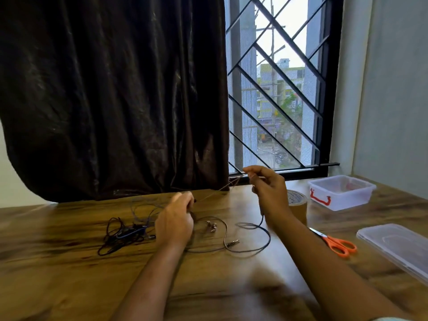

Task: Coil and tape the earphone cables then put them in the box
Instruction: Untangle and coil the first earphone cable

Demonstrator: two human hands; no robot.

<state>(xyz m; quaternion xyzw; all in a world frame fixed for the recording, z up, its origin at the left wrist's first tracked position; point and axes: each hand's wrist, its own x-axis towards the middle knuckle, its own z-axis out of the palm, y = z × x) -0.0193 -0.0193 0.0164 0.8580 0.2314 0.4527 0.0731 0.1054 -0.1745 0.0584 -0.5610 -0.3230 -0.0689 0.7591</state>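
Earphone cables lie loose on the wooden table, none coiled or taped yet. At centre left of the frame sits a dark tangled bundle, untouched. Just right of it the left hand is closed over one cable low above the table, pinching it near the fingertips. From that pinch a thin strand runs up and right, fairly taut, to the right hand, which is raised at frame centre with thumb and forefinger closed on the strand. Below the hands the slack of this cable loops across the table, with metal earbuds and a plug resting on the surface.

Judgement: the step in hand is straightening one cable ahead of coiling; the task is at an early stage. The next move calls for winding the strand into even loops, keeping tension so the slack does not snag the bundle.

Further right stand a brown tape roll, partly behind the right wrist, then orange-handled scissors, the open clear box at right centre, and its lid at lower right, all unused.
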